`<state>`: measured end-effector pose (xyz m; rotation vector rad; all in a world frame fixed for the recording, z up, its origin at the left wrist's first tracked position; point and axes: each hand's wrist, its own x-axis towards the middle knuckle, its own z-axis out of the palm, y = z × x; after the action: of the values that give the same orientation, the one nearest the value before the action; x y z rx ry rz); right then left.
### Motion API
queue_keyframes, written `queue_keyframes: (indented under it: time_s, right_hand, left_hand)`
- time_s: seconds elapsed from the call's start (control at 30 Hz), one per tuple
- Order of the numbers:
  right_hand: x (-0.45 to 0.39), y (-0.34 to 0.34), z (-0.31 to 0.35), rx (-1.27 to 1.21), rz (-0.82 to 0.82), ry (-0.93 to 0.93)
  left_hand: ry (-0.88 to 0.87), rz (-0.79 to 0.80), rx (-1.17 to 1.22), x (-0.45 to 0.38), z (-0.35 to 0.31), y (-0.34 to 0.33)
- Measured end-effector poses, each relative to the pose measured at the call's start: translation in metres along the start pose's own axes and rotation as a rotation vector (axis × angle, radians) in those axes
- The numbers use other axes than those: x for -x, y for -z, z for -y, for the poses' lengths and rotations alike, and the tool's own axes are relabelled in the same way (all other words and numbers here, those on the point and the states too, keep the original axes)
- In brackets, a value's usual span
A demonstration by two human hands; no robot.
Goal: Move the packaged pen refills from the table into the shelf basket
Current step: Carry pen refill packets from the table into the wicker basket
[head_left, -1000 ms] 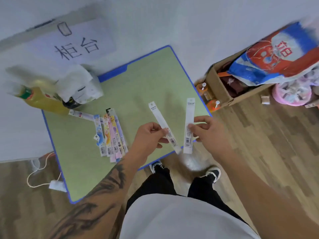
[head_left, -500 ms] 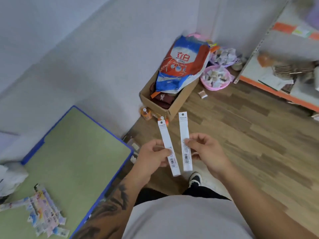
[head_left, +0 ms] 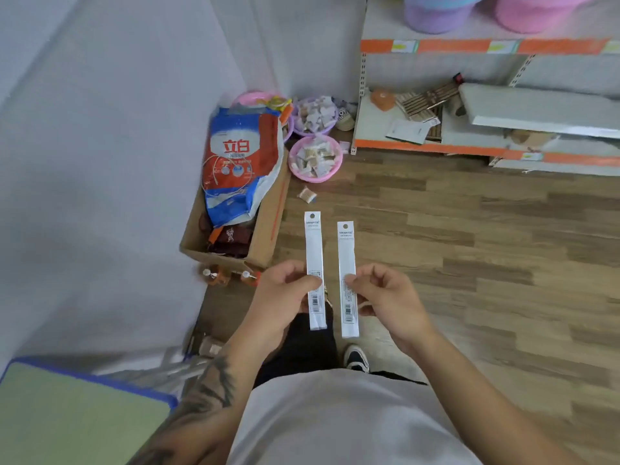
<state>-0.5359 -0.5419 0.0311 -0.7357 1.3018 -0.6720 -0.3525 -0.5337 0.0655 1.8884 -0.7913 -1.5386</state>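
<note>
The left hand (head_left: pixel 285 293) and right hand (head_left: pixel 385 297) each pinch one refill packet (head_left: pixel 314 256) near its lower half, upright above the floor; the packets look light, thin, probably bendy.

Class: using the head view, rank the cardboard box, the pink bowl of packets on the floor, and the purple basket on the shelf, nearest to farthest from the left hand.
1. Cardboard box, just ahead-left of the left hand.
2. Pink bowl, on the floor beyond the box.
3. Purple basket, top shelf, far right.

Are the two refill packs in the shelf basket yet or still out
Still out. The left hand pinches one refill pack and the right hand pinches the other refill pack, both over the floor, short of the shelf.
</note>
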Motion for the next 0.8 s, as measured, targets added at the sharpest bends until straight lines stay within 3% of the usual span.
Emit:
queue_keyframes:
  time_s: [0.33, 0.57, 0.8]
  right_hand:
    - [-0.116, 0.018, 0.119, 0.107, -0.192, 0.122]
    - [-0.201, 0.006, 0.216, 0.035, -0.305, 0.166]
    - [-0.25, -0.001, 0.258, -0.015, -0.393, 0.153]
  left_hand:
    - [-0.003, 0.208, 0.0, -0.132, -0.113, -0.024]
    - [-0.069, 0.186, 0.057, -0.221, -0.213, -0.004]
    - [-0.136, 0.234, 0.012, -0.274, -0.28, -0.013]
